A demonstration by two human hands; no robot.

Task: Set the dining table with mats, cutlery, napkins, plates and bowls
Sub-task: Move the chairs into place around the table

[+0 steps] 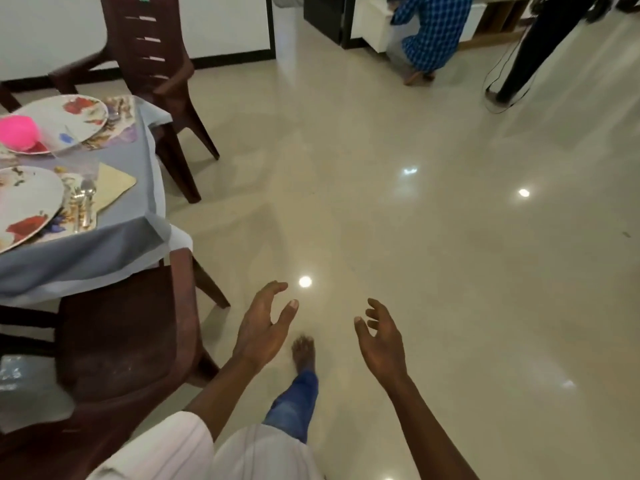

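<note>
My left hand (264, 327) and my right hand (380, 337) hang over the shiny floor, both empty with fingers spread. The dining table (114, 237) with a grey cloth is at the left edge. On it lie two floral plates, the near plate (24, 206) and the far plate (69, 119), each on a patterned mat. A pink bowl (17, 133) sits on the far plate. Cutlery (85, 202) and a cream napkin (114, 185) lie right of the near plate. Both hands are well to the right of the table.
One dark brown chair (121, 341) stands at the table's near side, another chair (152, 53) at its far corner. A crouching person in a blue checked shirt (433, 32) and a standing person's dark leg (533, 53) are across the floor. My bare foot (304, 351) steps forward.
</note>
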